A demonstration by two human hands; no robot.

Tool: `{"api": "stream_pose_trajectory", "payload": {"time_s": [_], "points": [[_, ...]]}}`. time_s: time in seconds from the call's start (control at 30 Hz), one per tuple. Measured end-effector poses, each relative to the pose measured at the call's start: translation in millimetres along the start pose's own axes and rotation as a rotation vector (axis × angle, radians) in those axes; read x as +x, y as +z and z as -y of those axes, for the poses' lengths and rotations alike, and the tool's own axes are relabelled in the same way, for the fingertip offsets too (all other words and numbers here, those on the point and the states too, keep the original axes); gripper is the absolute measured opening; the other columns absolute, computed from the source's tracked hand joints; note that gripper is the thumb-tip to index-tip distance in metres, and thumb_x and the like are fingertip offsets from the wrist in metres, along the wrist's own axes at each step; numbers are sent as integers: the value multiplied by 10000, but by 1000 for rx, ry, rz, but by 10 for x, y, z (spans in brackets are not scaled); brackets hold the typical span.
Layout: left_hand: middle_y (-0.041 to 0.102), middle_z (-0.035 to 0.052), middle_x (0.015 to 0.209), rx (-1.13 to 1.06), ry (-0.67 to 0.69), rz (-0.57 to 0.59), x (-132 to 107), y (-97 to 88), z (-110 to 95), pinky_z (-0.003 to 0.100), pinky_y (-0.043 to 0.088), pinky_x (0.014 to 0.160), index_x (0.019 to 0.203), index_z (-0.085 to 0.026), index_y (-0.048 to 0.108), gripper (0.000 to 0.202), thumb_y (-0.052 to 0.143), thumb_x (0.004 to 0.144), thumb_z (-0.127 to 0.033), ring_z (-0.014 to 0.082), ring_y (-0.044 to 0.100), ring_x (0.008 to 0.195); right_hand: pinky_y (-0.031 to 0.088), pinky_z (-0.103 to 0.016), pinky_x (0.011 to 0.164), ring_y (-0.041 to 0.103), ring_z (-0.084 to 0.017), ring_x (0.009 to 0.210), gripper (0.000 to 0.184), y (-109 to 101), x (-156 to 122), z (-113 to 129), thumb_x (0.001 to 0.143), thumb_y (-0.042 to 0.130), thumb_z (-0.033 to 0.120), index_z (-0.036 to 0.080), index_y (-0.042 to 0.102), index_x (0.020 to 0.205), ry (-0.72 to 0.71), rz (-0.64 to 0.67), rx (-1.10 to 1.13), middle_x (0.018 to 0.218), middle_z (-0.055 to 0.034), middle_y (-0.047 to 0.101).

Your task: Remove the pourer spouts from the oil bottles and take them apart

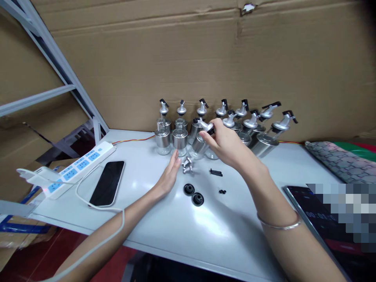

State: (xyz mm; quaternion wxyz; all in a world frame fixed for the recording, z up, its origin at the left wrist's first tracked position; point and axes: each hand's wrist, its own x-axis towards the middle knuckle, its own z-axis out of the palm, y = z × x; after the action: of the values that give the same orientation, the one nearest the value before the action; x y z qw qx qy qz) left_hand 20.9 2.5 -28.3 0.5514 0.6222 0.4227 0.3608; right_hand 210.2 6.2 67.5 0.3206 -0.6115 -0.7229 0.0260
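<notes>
The head view shows the right hand just right of the frame's center, thumb and fingers closed around a silver spout with a black tip that points to the left. Right under the spout, at the center, a bottle with a metal band leans in the picture; whether the two touch, I cannot tell. The left hand, slightly left of and below the center, is held straight with its fingers together and the palm turned inward, nothing visible in its grip. Its fingertips are near a glass bottle that has a bare top, and just beside them lie loose silver pieces.

Another bare-topped bottle stands to the left of that one. Behind and to the right, across the middle of the frame, more bottles carry silver spouts with black levers, in front of a cardboard wall.

Below the center of the frame, the tabletop holds two black round caps side by side, a few black pins and some tiny black bits. At the left are a phone and a white power strip with a cable. A larger phone, partly pixelated, fills the lower right, below a patterned cushion.
</notes>
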Motion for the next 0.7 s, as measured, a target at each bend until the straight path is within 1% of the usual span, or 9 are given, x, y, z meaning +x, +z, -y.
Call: {"api": "stream_pose_trajectory", "payload": {"time_s": [0.13,0.23,0.37,0.5,0.6,0.7], "points": [[164,84,1556,-4,8,-4,4,-3,10,416,100,1186,1471,-205,144,687,308,920,-582,224,127,1445,393,-331,618,557,-240,681,351,63,28,-9,906,398,501,177,485,1007,-22,-25,-14,801,-85,593],[223,108,1538,-14,26,-18,6,-2,11,421,136,1177,1452,-198,198,666,311,920,-584,237,174,1435,391,-329,619,551,-229,675,334,92,37,-27,908,403,494,179,488,985,-38,-38,-37,824,-86,587],[288,129,1508,-18,83,-50,0,-6,-6,434,183,1156,1402,-191,271,589,297,937,-552,228,230,1418,391,-324,623,546,-224,699,334,117,30,-42,912,403,484,175,489,1005,-43,-37,-79,875,-91,572],[319,143,1485,-22,107,-62,-11,-7,-27,436,221,1135,1365,-183,306,541,304,945,-523,228,275,1396,416,-334,683,542,-228,777,299,157,28,-39,917,412,435,158,492,997,-93,-15,-105,940,-107,543],[344,139,1469,-11,118,-56,-16,-5,-32,432,243,1123,1347,-190,327,519,306,945,-518,229,298,1383,433,-348,754,543,-235,842,277,189,40,-51,915,425,410,154,493,996,-125,-10,-80,977,-116,532],[365,132,1455,-6,125,-59,-20,-6,-38,428,259,1113,1335,-199,339,494,308,947,-504,228,316,1373,440,-356,787,555,-239,891,286,176,54,-59,913,432,407,153,495,1027,-145,-29,-59,1118,-147,514]]}}
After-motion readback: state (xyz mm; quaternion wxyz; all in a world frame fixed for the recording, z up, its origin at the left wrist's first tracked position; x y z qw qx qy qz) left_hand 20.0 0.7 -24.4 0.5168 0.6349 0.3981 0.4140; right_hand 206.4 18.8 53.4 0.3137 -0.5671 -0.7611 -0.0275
